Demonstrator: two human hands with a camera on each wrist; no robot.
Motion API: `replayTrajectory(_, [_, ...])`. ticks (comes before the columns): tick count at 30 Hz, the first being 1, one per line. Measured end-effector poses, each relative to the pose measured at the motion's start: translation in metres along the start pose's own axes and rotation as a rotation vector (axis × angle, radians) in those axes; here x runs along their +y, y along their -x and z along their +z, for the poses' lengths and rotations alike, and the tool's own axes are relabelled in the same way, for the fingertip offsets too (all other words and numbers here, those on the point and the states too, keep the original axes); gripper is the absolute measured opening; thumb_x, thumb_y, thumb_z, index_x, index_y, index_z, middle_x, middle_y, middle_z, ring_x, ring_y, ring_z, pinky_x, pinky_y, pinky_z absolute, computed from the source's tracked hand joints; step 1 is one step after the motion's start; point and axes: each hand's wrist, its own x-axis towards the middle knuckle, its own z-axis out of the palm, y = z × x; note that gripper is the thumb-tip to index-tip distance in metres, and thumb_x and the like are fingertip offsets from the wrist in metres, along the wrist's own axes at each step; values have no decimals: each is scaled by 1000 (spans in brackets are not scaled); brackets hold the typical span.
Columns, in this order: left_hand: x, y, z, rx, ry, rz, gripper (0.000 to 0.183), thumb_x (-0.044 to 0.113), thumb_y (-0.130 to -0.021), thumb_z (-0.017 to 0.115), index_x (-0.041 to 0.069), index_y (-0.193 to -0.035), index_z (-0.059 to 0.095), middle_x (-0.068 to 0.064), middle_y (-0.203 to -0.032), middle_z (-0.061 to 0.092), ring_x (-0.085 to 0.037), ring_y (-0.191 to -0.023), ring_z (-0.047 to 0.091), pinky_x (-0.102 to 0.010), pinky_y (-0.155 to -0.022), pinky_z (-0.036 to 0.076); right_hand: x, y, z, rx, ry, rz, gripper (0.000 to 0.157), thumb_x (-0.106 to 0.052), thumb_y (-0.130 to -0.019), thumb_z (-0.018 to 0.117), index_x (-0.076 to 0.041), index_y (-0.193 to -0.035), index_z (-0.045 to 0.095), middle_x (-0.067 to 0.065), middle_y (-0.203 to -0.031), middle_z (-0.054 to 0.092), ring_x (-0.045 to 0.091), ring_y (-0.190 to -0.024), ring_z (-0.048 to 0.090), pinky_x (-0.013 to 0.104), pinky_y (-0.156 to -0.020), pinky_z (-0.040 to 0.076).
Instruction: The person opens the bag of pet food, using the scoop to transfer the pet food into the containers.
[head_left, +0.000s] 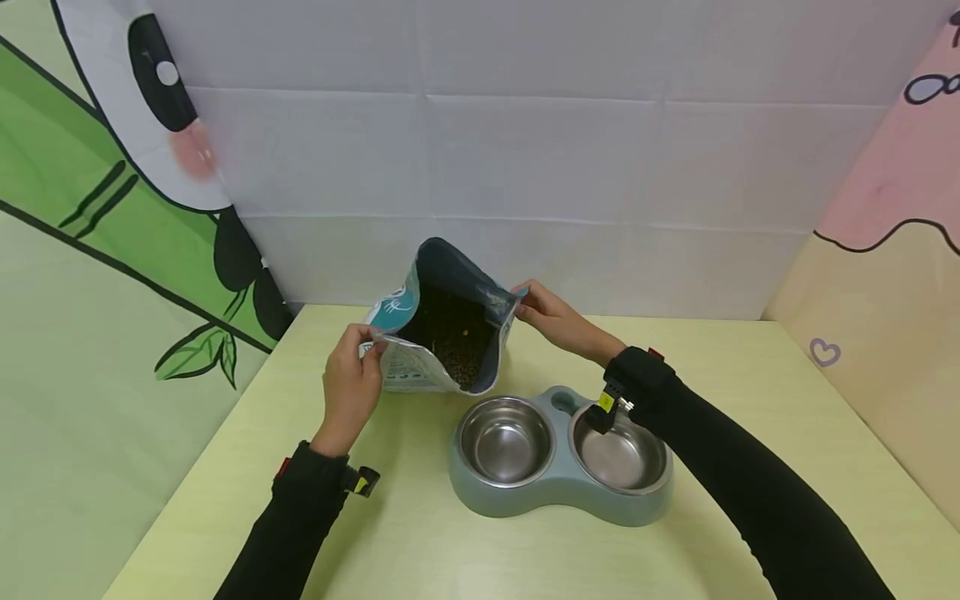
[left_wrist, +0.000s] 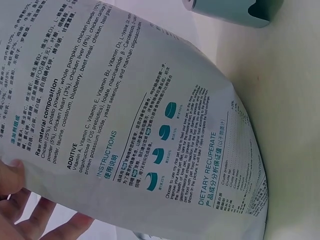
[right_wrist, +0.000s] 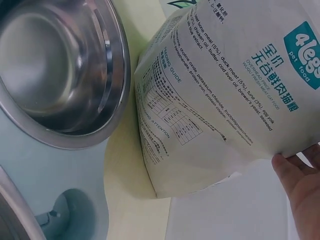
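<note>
An open bag of cat food [head_left: 420, 367] tilts toward the camera behind the feeder, its mouth spread wide. Brown kibble [head_left: 459, 337] shows inside it. My left hand [head_left: 352, 383] pinches the bag's left top corner, thumb on the printed side in the left wrist view. My right hand [head_left: 558, 321] pinches the opposite top corner. In front of the bag stands a blue-grey double feeder [head_left: 555, 496] with two steel bowls. No food shows in the left bowl [head_left: 506, 442]; the right bowl [head_left: 622, 454] is partly hidden by my right wrist camera.
The pale wooden table [head_left: 405, 533] runs back to a white cloth wall [head_left: 540, 167]. A green printed panel [head_left: 150, 275] bounds the left side, a pink and beige one [head_left: 862, 292] the right. Cameras are strapped on both black sleeves.
</note>
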Motion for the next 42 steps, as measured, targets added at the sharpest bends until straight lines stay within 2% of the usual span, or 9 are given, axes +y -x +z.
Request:
replayTrajectory(5, [0,2,2,0,0,0,11,1,-87,53,2,-97,48,-18,-98,59,-28,-82,54,-42,-56,45,2,2,-4,-16,-1,-16,20,-12,-97,36,-3,-116,34,15,-110,43,26,-115,42,43,-102,31])
replayTrajectory(8, [0,3,2,-7,15,-8,12,1,-87,53,1,-97,48,-19,-100,58,-29,-88,56,-47,-62,50,2,3,-6,-22,-2,-12,21,-12,-97,37,-3,-115,34,15,-111,43,25,-116,41,42,-101,32])
replayTrajectory(14, [-1,3,5,-16,78,-3,13,-5,-85,51,0,-96,48,-19,-99,56,-28,-94,54,-50,-72,50,3,5,-8,-24,-12,-13,20,-9,-96,37,-2,-115,34,15,-112,44,26,-117,41,42,-101,32])
replayTrajectory(20, [1,2,5,-16,86,11,14,-7,-85,51,0,-97,47,-19,-99,56,-28,-95,54,-49,-73,50,1,6,-8,-19,-4,-1,20,-11,-97,37,-2,-115,34,15,-113,45,26,-119,40,43,-102,31])
replayTrajectory(28, [1,2,4,-24,101,-7,14,-7,-85,50,0,-97,47,-19,-101,55,-28,-97,53,-50,-76,49,-1,5,-7,-23,-16,13,22,-11,-97,38,-3,-116,34,15,-113,44,26,-118,41,39,-102,32])
replayTrajectory(37, [3,1,7,-19,83,-2,14,-7,-85,52,0,-97,48,-18,-99,56,-28,-94,54,-49,-74,50,-2,5,-10,-18,-12,15,24,-11,-97,36,-3,-119,34,16,-114,43,28,-119,39,46,-103,29])
replayTrajectory(42, [4,1,6,-19,77,-5,14,-6,-84,52,0,-96,48,-18,-98,56,-28,-94,54,-49,-73,50,-4,6,-13,-16,33,24,30,-13,-97,37,-7,-126,33,14,-123,40,26,-120,38,46,-103,30])
